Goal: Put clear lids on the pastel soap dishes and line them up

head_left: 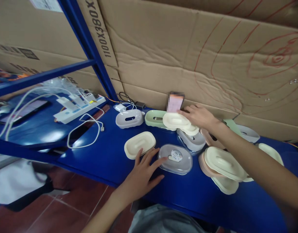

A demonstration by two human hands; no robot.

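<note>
My left hand [143,171] lies flat on the blue table [110,155], fingers spread, its tips touching a clear oval lid [175,159] and a cream oval lid [140,144]. My right hand [199,116] reaches to the back and rests on a cream lid [175,120] that sits on top of a pale green oval box [155,118]. Whether the fingers grip that lid is hard to tell. A grey oval box [129,118] stands to the left of the green one. A pink phone [175,102] leans upright against the cardboard behind.
More cream, pink and grey oval boxes and lids [223,161] are piled at the right. A white power strip [78,108] with white cables [84,134] and a dark phone [25,110] lie at the left. Cardboard sheets [188,55] and a blue rack post [90,48] close the back.
</note>
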